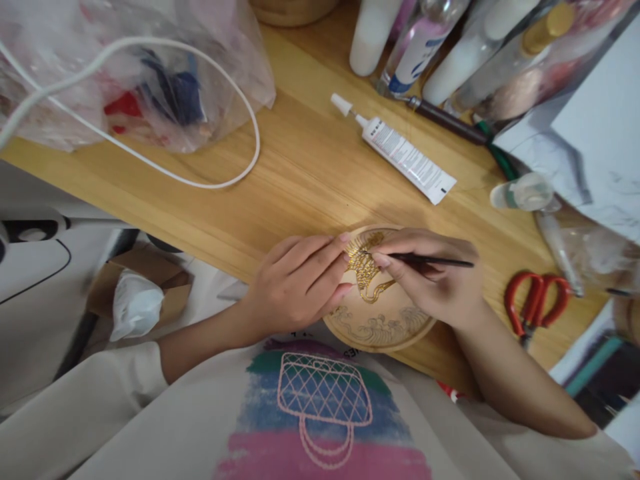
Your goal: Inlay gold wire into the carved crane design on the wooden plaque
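Observation:
A round wooden disc [400,337] lies at the table's front edge, its face bearing a gold fish-like pattern [367,270] with scales and grey swirling wave lines below. My left hand [303,283] rests over the disc's left side, fingers stretched out and their tips on its face. In my right hand [425,273], a thin dark-handled brush [430,259] is pinched between thumb and fingers. The brush tip meets the gold scales close to my left fingertips. My hands cover parts of the disc's left and right rim.
Beyond the disc lies a white tube [407,160] with a nozzle. Red-handled scissors [535,303] are at the right, below a small clear bottle [525,193]. Several bottles [415,50] stand at the back. A white cable [253,150] loops before a plastic bag [225,87] at the left.

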### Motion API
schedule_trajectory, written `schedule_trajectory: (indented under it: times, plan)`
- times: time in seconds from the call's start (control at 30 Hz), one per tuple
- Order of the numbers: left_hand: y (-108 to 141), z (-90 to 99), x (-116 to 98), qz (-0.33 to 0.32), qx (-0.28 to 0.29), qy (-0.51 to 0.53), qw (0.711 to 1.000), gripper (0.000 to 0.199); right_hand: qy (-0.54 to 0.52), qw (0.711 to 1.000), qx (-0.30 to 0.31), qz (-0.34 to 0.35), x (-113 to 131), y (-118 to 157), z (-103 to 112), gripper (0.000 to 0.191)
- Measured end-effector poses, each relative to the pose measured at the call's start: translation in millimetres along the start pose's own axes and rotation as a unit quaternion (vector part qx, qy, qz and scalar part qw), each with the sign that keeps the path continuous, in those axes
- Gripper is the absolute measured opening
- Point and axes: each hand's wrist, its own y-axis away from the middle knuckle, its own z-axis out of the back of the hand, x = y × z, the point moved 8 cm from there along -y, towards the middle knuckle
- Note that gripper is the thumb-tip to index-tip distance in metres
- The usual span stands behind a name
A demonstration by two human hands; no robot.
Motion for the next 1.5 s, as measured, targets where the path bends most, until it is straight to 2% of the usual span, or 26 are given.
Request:
schedule_trajectory:
  times: [0.37,0.6,0.73,0.93,1.1,1.5]
  plan:
    - [-2,1.4,0,0.0,-0.01,-0.005,1.0,0.021,0.005,1.0,-0.022,-0.012,-2,0,3,0.009]
    - [0,0.9,0,-0.006,-0.005,-0.006,1.0,0.026,-0.016,0.996,-0.079,-0.037,-5,2,10,0.008]
    - [1,-1.2,3,0.005,-0.002,0.032,0.999,0.023,-0.058,0.992,-0.096,-0.054,-8,1,13,0.008]
    - [-1,-5.1,18,0.081,0.006,0.123,0.989,0.022,-0.034,0.999,-0.026,-0.001,-1,-3,6,0.005]
    - [1,-5.8,16,0.07,-0.003,0.102,0.992,0.027,-0.015,0.999,0.022,0.035,1,-2,-1,0.006]
    - [3,-5.8,15,0.062,-0.008,0.103,0.993,0.032,-0.013,0.999,0.034,0.027,0,-3,-3,0.004]
